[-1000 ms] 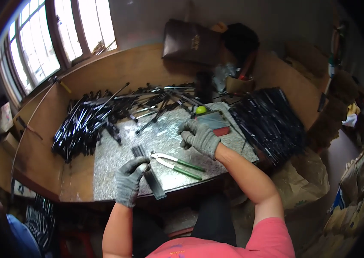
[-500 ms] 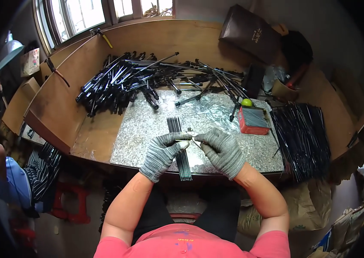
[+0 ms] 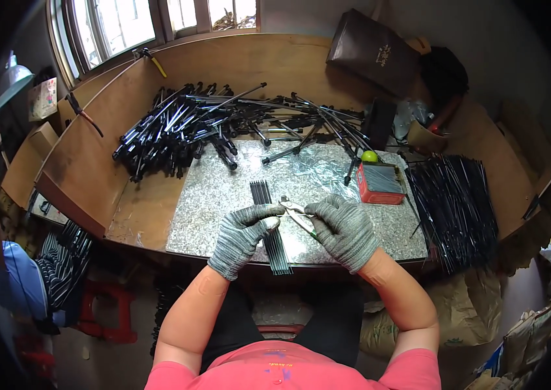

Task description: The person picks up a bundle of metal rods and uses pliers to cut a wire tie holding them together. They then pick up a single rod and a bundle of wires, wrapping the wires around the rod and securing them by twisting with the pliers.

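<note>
My left hand (image 3: 239,239), in a grey knit glove, is closed in a pinch over a row of thin dark rods (image 3: 277,250) lying side by side on the speckled stone slab (image 3: 205,218). A thin pale strand (image 3: 293,213) seems to run from its fingertips to those of my right hand (image 3: 343,233), gloved the same way and also closed in a pinch. Its kind is too fine to make out. Pliers with pale handles (image 3: 302,223) lie between the hands, partly hidden by my right fingers.
Shiny black rods with knobbed ends (image 3: 181,127) are heaped behind the slab. A red box (image 3: 379,185), with a yellow-green ball (image 3: 369,156) behind it, stands at the right. Beyond lie many thin black rods (image 3: 454,211). Wooden boards (image 3: 83,175) wall the bench. Part of another person (image 3: 22,266) shows at left.
My right hand has shifted slightly right, away from my left hand, and more of the pliers shows between them. The left hand stays over the row of rods.
</note>
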The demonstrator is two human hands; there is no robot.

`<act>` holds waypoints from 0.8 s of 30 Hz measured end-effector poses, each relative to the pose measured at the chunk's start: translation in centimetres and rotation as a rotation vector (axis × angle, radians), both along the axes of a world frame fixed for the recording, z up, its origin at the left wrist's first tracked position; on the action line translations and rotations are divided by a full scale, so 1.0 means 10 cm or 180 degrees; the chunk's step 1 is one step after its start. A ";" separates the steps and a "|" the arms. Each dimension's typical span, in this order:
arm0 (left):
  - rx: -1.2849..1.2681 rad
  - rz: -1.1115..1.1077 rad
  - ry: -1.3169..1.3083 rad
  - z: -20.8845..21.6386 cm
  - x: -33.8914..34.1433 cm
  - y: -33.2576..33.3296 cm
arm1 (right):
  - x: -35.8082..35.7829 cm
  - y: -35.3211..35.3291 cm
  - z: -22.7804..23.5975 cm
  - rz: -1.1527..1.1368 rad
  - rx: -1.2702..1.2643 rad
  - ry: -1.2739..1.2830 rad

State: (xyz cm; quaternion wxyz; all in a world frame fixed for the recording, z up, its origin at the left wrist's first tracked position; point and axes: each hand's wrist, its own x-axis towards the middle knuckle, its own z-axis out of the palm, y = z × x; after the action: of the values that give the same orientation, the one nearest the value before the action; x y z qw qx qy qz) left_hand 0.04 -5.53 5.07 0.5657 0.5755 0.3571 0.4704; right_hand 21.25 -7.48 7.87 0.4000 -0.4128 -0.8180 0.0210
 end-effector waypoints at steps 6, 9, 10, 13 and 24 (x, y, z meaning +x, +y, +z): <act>0.0003 0.0010 0.0059 0.02 0.01 -0.02 | 0.01 -0.01 0.01 0.0045 -0.0005 0.0059; -0.0023 -0.0009 0.0099 0.02 0.02 -0.03 | 0.01 -0.03 0.01 0.0094 -0.0070 -0.0039; -0.0029 -0.0025 0.0123 0.03 0.02 -0.03 | 0.01 -0.03 0.01 0.0120 -0.0104 -0.0088; -0.0057 -0.0063 0.0221 0.03 0.01 -0.03 | 0.00 0.00 0.02 0.0159 0.0008 0.0022; -0.0080 -0.0159 0.0311 -0.02 0.02 -0.02 | 0.15 -0.01 0.03 0.0378 -0.0026 -0.0503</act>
State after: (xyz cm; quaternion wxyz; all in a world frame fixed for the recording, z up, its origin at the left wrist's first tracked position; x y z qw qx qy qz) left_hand 0.28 -5.75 4.90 0.5663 0.5993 0.3757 0.4230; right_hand 22.74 -7.62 8.20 0.3306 -0.3655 -0.8700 0.0154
